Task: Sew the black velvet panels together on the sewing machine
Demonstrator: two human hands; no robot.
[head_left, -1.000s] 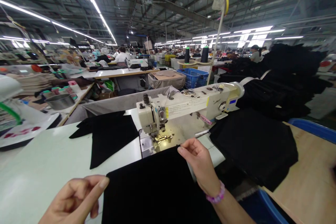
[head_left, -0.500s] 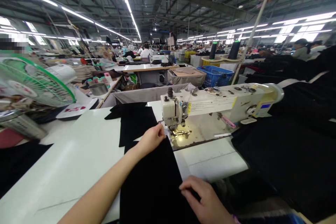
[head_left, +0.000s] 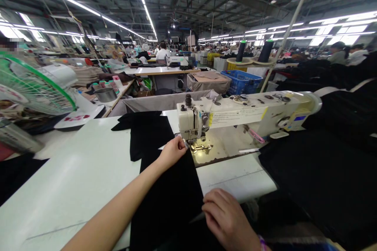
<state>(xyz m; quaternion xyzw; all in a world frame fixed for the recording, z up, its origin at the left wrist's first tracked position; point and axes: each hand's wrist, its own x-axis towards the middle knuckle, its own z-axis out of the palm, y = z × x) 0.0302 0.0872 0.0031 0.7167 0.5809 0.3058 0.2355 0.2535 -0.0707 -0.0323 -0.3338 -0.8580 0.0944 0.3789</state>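
A long piece of black cloth (head_left: pixel 165 200) lies on the white table and reaches over its front edge. My left hand (head_left: pixel 173 150) is closed, its fingers pinching the cloth's upper right corner beside the needle of the white sewing machine (head_left: pixel 235 111). Lower right, my right hand (head_left: pixel 225 215) has its fingers curled together at the cloth's right edge; a thin pale streak shows by its fingertips, too blurred to name. Another black piece (head_left: pixel 147 135) lies flat behind my left forearm, partly under the long one.
On the left stand a green fan (head_left: pixel 35 82) and a metal bottle (head_left: pixel 17 137). More black cloth (head_left: pixel 318 176) is heaped at the right. Behind the machine are a blue basket (head_left: pixel 241 82) and thread cones (head_left: pixel 263 53). A person in white (head_left: pixel 162 53) sits further back.
My right hand's fingers have closed more, and a pale streak now shows beside them. The left hand stays at the cloth's corner. The view has shifted slightly.
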